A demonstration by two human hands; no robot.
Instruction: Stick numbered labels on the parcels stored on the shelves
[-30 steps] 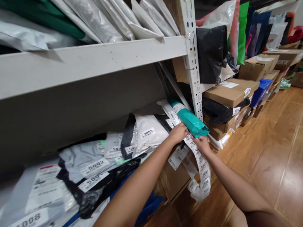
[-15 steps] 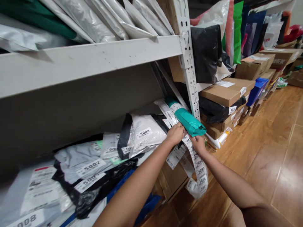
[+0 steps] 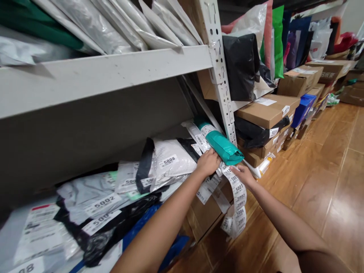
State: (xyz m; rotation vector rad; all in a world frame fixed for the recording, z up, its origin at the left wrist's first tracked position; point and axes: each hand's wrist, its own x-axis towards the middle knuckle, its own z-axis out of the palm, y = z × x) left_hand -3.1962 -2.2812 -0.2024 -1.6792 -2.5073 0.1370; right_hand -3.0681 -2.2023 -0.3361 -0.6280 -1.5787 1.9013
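White paper label strip, printed with black numbers, hangs below the right hand. White metal shelving spans above and to the left of the hands, its perforated post rising just beyond them. Brown glossy wooden floor spreads to their right. Beneath the left hand stands a brown cardboard box, partly covered. Far to the left lies a grey soft plastic mailer labelled 5002; nearer the left hand rests a white plastic mailer labelled 5008. Just beyond both hands, a teal rolled plastic parcel lies slantwise beside the post. The left hand is curled against its near side, fingertips hidden, so whether it grips anything cannot be told. The right hand pinches the strip near its upper end, just under the parcel; 5001, 5002 and 5006 are readable below.
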